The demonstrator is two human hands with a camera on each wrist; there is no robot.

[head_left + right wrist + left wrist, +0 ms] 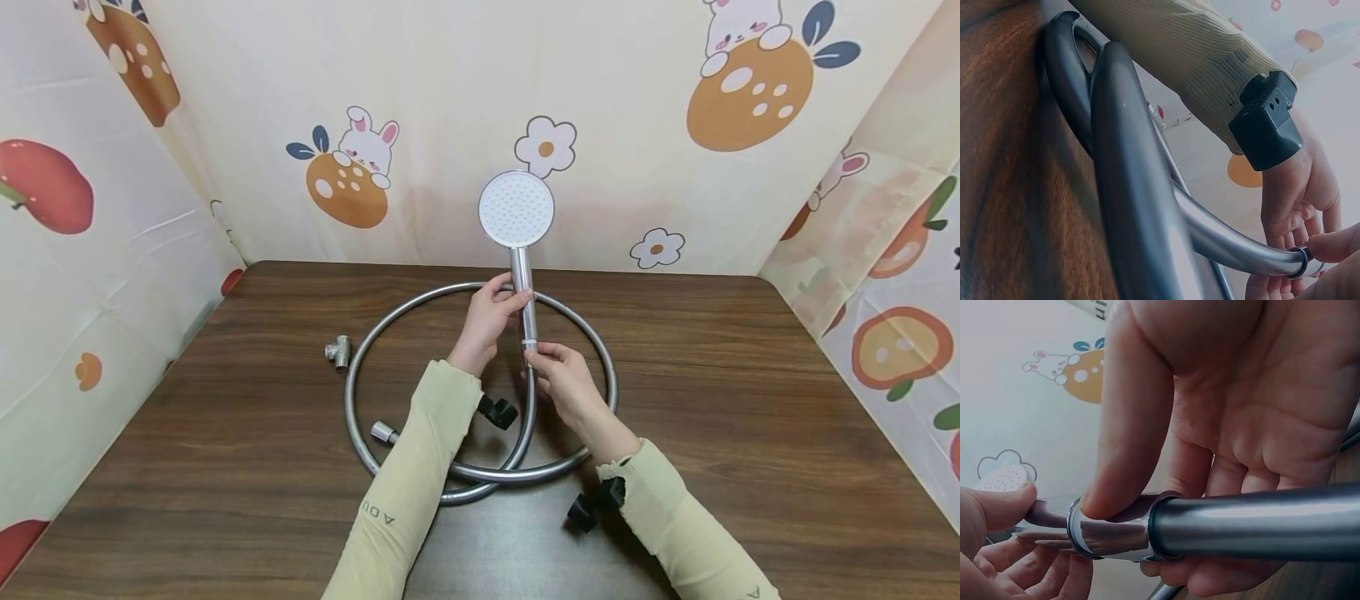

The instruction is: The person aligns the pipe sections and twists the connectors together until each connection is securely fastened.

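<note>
A chrome hand shower (517,208) with a round white spray face stands upright, its face toward me. My left hand (483,321) grips its handle, the thumb across the front. Just below, my right hand (570,387) pinches the collar where handle and hose meet. In the left wrist view, the right thumb presses the shiny collar (1113,536), and a dark ring lies between it and the hose (1260,522). The left hand's fingers show at that view's left edge. From the collar the silver hose (360,358) drops and loops widely over the table.
A small chrome T-shaped fitting (340,352) lies left of the loop. The hose's other end (384,432), with a metal nut, lies beside the left sleeve (408,475). Black wrist cameras sit at both wrists. Printed cloth (450,83) walls in the wooden table (712,400) behind and at the sides.
</note>
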